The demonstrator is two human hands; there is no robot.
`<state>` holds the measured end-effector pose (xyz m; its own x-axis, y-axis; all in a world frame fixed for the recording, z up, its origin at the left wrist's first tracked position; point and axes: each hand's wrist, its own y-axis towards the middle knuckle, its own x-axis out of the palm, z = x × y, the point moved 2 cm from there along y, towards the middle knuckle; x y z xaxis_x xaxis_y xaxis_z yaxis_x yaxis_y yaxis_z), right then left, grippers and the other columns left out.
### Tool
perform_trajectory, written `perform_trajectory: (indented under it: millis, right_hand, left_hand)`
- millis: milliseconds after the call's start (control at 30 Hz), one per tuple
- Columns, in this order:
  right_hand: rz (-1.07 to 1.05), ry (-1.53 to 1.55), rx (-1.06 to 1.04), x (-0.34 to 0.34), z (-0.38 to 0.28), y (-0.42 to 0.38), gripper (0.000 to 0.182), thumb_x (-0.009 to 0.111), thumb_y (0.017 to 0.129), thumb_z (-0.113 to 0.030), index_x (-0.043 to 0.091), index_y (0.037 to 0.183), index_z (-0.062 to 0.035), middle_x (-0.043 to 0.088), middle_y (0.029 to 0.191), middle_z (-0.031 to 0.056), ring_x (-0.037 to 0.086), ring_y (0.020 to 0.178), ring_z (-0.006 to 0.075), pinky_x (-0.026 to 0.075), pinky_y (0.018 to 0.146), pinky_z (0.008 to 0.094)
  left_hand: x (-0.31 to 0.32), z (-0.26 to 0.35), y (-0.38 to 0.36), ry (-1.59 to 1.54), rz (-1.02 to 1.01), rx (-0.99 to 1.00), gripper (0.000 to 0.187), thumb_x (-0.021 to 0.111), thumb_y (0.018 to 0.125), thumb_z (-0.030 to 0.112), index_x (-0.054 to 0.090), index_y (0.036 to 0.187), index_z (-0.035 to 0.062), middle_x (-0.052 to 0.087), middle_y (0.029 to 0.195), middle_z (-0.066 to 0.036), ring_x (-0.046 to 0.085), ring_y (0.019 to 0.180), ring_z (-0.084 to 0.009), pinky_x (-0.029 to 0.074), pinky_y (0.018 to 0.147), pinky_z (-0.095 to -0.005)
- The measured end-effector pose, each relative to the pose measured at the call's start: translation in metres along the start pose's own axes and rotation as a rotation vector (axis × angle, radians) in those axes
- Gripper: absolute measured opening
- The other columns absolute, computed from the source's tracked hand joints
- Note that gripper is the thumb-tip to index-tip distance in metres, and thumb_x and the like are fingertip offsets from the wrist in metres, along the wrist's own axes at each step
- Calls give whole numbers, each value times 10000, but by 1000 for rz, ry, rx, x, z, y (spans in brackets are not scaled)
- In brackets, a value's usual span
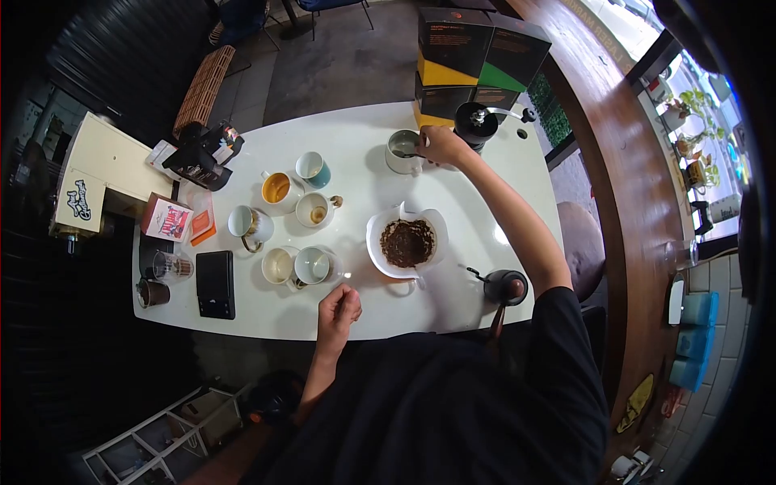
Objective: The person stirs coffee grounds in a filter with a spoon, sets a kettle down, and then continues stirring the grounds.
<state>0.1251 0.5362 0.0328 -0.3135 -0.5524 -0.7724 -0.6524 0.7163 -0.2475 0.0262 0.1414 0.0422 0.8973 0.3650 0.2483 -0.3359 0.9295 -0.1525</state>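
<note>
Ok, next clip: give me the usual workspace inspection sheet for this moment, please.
Surface: white table, mostly covered on its left half.
Job's things: grey mug at the far edge; pour-over dripper with paper filter and dark coffee grounds mid-table; gooseneck kettle at the near right.
Clutter: six cups in a cluster, one holding orange liquid; black scale; hand grinder; red pouch; stacked boxes.
Hands: right hand at the mug's rim, what it grips too small to tell; left hand loosely curled at the near edge, holding nothing visible.
Cables: nothing seen.
Surroundings: wooden counter to the right, wicker basket on the floor.
</note>
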Motion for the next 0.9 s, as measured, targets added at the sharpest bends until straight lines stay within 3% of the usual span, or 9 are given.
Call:
perform_trajectory:
  millis: [67,167,233,333,400,467,600,633,900]
  right_hand:
    - [-25,77,8,1,2,0,230,738,876,-208,620,960,-29,694,681,91,687,595,173,533,560,311]
    - [-27,112,22,5,4,-6,235,737,868,-208,646,979,-23,711,719,105,709,658,234,552,625,340]
    - [159,-127,-211,11,12,-3,206,717,855,-181,691,956,-3,728,781,151,721,771,330,565,735,391]
    - [169,-223,-113,15,16,5,160,681,830,-125,728,909,6,728,849,189,700,890,408,548,846,432]
    - [212,-230,-145,15,8,2,114,644,798,-60,722,823,19,717,874,229,697,890,420,559,827,452]
    - [204,-433,-106,9,-8,-10,228,637,785,-35,698,990,43,703,904,265,711,906,407,581,809,470]
    - [399,-439,-155,-12,-37,-48,179,606,793,-10,642,966,19,689,853,254,695,811,425,564,707,496]
    - [435,-435,-160,-24,-52,-70,173,595,822,-15,618,991,13,687,851,242,691,797,422,556,698,501]
    - [503,-212,-332,-85,-120,-239,103,614,898,-49,586,982,1,664,833,177,672,749,366,518,672,465]
  left_hand:
    - [1,0,5,-1,-29,9,316,547,1061,223,466,792,76,401,652,51,350,586,-35,302,546,-223]
    - [-3,-2,10,4,-52,10,297,544,1061,218,481,810,72,414,666,46,364,596,-38,307,552,-222]
    - [-4,-5,13,10,-55,-7,286,543,1060,213,489,819,70,422,673,44,372,601,-39,311,555,-222]
    - [-1,-6,19,81,-76,13,265,542,1059,208,509,839,64,447,700,41,406,637,-42,337,586,-217]
    - [5,-4,24,113,-88,36,254,552,1052,190,515,840,56,467,724,39,432,675,-42,365,629,-217]
    - [5,-6,31,145,-87,44,213,562,1046,175,533,876,49,494,764,30,452,704,-44,384,658,-219]
    - [12,-8,41,136,-9,102,97,592,1024,121,564,1031,29,567,932,-2,519,848,-56,429,749,-214]
    - [9,-17,43,148,-25,134,238,644,989,121,537,1180,28,573,1089,-33,544,986,-83,451,817,-229]
    - [22,-17,49,495,10,270,747,831,824,248,405,1399,32,483,1340,-131,558,1179,-240,501,919,-382]
